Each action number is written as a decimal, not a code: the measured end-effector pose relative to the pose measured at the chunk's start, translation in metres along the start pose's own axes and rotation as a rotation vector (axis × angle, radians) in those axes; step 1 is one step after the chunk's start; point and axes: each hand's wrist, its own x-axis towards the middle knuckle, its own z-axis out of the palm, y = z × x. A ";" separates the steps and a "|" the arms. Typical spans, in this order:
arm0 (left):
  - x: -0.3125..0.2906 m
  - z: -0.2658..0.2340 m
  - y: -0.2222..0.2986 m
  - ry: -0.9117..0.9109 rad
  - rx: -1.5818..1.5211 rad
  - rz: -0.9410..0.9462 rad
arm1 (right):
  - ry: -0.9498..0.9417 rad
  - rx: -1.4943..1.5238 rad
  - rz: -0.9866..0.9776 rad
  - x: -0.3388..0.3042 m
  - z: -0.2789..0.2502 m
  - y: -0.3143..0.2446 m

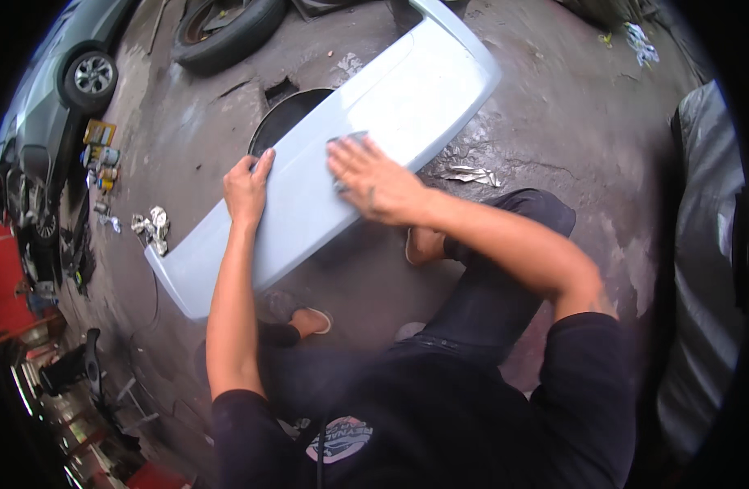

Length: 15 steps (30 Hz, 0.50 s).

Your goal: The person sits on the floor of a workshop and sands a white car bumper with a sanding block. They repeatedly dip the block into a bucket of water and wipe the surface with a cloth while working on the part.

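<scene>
A long, pale grey car spoiler [423, 90] with bent-down ends lies slantwise in front of me, from lower left to upper right. My left hand [248, 187] grips its far edge left of the middle, fingers curled over the rim. Flat on its upper face is my right hand [374, 179], pressing down on a dark piece of sandpaper [358, 135]. Only slivers of that sandpaper show past the fingers; the rest is covered by the hand.
Beneath the spoiler stands a dark round container [285, 118]. A tyre [228, 33] lies on the grimy floor beyond it. Crumpled paper [153, 228] sits by the spoiler's left end, cans [105, 156] and a car [57, 81] farther left. A grey cover [708, 269] hangs at right.
</scene>
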 end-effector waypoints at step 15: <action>-0.173 -0.040 -0.058 -0.137 0.543 0.440 | 0.531 1.028 0.629 -0.124 0.032 -0.096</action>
